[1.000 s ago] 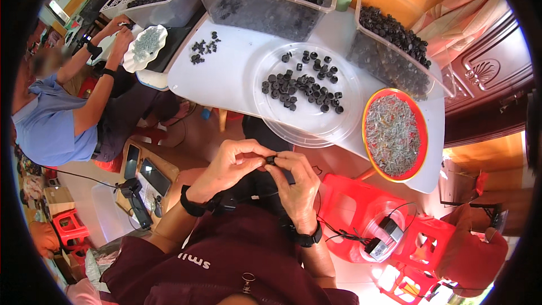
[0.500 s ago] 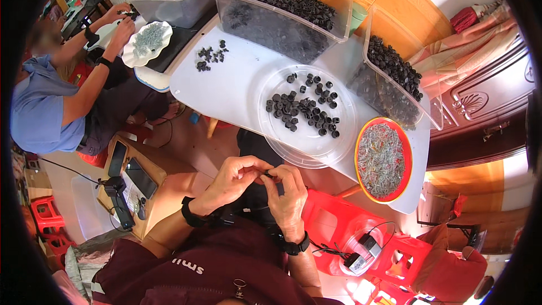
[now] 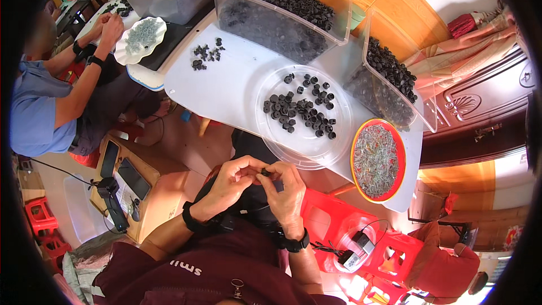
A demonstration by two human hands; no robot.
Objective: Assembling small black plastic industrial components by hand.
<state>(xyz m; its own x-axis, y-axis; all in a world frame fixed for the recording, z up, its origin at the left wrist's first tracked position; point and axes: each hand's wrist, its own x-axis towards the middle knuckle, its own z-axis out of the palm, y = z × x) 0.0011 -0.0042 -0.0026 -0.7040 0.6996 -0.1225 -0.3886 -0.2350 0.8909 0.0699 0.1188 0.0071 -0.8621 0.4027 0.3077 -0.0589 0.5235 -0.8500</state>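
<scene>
My left hand point(image 3: 230, 185) and my right hand point(image 3: 287, 196) meet over my lap, fingertips pinched together on a small black plastic part point(image 3: 265, 173). My fingers cover most of it. Just beyond, a round clear lid point(image 3: 333, 99) lies on the white table point(image 3: 203, 93) and overhangs its near edge. Many black plastic parts point(image 3: 282, 107) are scattered on the lid. To its right, a red bowl with a yellow rim point(image 3: 402, 166) holds a heap of thin silvery pin-like pieces point(image 3: 376, 161). A few assembled-looking black pieces point(image 3: 208, 53) sit at the table's far left.
Clear tubs point(image 3: 265, 28) full of black parts line the back. Another tub point(image 3: 389, 87) stands at the right. A person in blue point(image 3: 42, 107) works at the left beside a white scalloped dish point(image 3: 125, 45). Red stools point(image 3: 322, 214) and a cardboard box point(image 3: 169, 192) flank me.
My hands stay together, with the black part showing slightly more between the fingertips. At the left, the other person's hands have drawn together and nearer to their body.
</scene>
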